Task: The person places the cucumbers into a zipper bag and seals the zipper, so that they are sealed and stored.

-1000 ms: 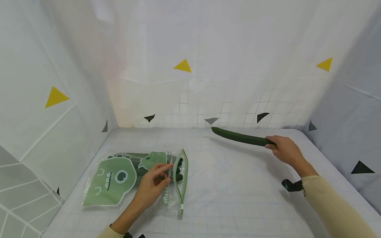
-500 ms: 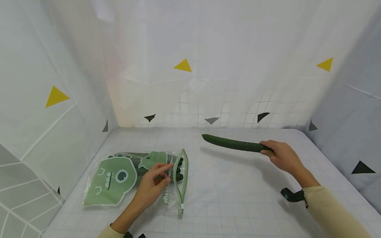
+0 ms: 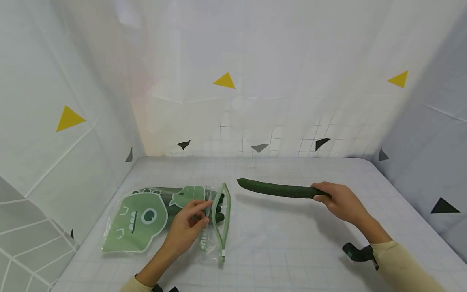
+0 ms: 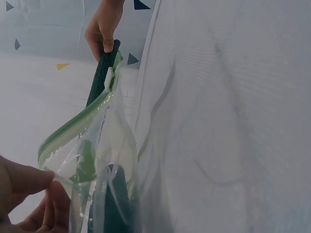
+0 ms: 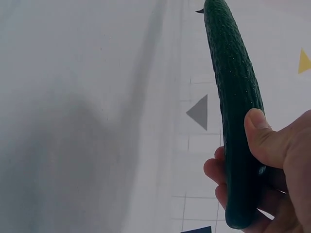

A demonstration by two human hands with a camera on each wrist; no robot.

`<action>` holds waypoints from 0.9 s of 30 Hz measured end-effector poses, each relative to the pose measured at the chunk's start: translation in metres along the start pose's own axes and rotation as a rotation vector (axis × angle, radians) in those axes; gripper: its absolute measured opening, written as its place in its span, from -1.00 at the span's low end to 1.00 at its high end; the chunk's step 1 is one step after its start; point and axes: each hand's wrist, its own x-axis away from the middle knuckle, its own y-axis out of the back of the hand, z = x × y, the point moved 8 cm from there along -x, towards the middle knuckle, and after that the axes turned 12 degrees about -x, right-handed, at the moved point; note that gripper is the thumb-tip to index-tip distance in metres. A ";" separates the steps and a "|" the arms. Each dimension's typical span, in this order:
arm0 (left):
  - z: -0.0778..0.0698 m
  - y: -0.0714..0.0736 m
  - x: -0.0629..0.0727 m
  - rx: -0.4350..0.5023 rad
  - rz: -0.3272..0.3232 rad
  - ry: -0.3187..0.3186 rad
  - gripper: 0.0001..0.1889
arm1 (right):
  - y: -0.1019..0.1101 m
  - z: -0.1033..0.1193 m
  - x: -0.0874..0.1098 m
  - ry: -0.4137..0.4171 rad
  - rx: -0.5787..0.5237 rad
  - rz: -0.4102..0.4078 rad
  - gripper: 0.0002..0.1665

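A long green cucumber (image 3: 277, 190) is held above the table by its right end in my right hand (image 3: 341, 202). Thumb and fingers wrap that end in the right wrist view, and the cucumber (image 5: 238, 97) points away from the palm. Its free tip is a little right of the zip bag's mouth. The clear zip bag (image 3: 136, 223), printed with a green cartoon monster, lies on the left with several cucumbers (image 3: 220, 217) inside. My left hand (image 3: 187, 227) pinches the film near the bag's parted green zip edge (image 4: 73, 126), as the left wrist view shows.
The bag and hands are over a white gridded table (image 3: 277, 259). White sheets with yellow and dark triangles stand behind and at both sides. A white slider (image 3: 223, 253) sits at the near end of the zip.
My right hand has brought the cucumber left and toward me, its tip now closer to the bag mouth. My left hand and the bag have stayed in place.
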 end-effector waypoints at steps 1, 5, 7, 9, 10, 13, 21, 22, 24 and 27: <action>0.000 0.000 0.000 -0.006 0.001 0.001 -0.50 | -0.001 0.001 0.001 0.003 -0.003 0.003 -0.58; 0.001 -0.001 0.000 -0.031 0.003 0.007 -0.49 | -0.004 0.008 0.003 0.029 -0.008 0.010 -0.58; 0.001 -0.001 0.000 -0.040 0.004 0.003 -0.49 | -0.006 0.013 0.004 0.055 -0.007 0.010 -0.59; 0.001 -0.001 0.000 -0.041 0.003 -0.003 -0.49 | -0.007 0.018 0.005 0.087 -0.010 0.008 -0.60; 0.001 -0.001 0.000 -0.038 0.004 -0.005 -0.49 | -0.008 0.020 0.005 0.103 -0.011 0.008 -0.60; 0.001 0.000 0.000 -0.035 0.003 -0.012 -0.49 | -0.012 0.027 0.006 0.142 -0.029 0.011 -0.60; 0.000 0.000 0.000 0.002 -0.007 -0.017 -0.48 | -0.029 0.037 0.005 0.166 -0.123 0.054 -0.62; 0.000 0.001 0.000 0.010 -0.007 -0.016 -0.48 | -0.031 0.037 0.004 0.164 -0.134 0.058 -0.63; 0.000 0.001 0.000 0.016 -0.004 -0.014 -0.48 | -0.036 0.038 0.004 0.165 -0.147 0.063 -0.63; 0.000 0.001 0.000 0.012 -0.001 -0.017 -0.48 | -0.043 0.041 0.002 0.180 -0.167 0.066 -0.63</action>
